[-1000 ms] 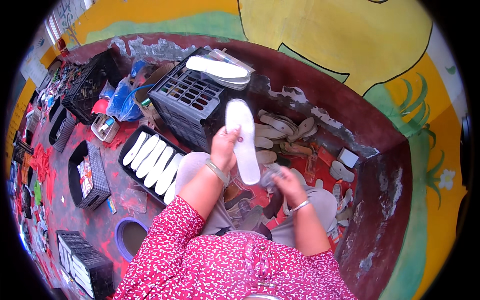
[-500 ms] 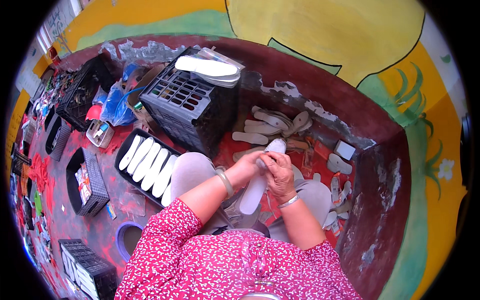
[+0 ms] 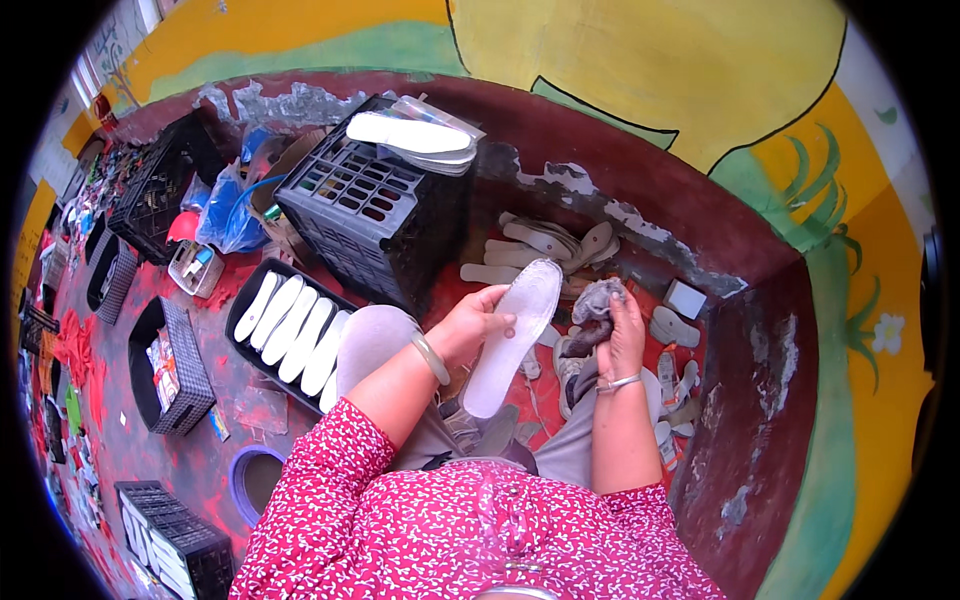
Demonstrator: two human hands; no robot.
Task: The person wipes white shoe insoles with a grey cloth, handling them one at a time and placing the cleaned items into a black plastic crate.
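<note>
My left hand (image 3: 476,322) grips a pale shoe insole (image 3: 513,340) by its left edge, the thumb lying across its face. The insole is tilted, its wide end up and away from me. My right hand (image 3: 625,338) pinches a crumpled grey rag (image 3: 599,298), apart from the insole and to its right. Part of the rag dangles below the fingers. Beyond both hands lies a heap of loose insoles (image 3: 550,240) on the red floor. Left of my knee, a black basket (image 3: 345,297) holds a row of several white insoles (image 3: 290,330).
An upturned black crate (image 3: 365,215) carries a stack of white insoles (image 3: 415,137). Near the right wall sits a small white box (image 3: 685,299). A checked basket (image 3: 185,375), a purple-rimmed bucket (image 3: 240,480) and another crate (image 3: 185,530) stand at the left.
My hands have come apart. The left has kept the insole, turning its face into view; the right has moved right with the rag, which now shows clearly.
</note>
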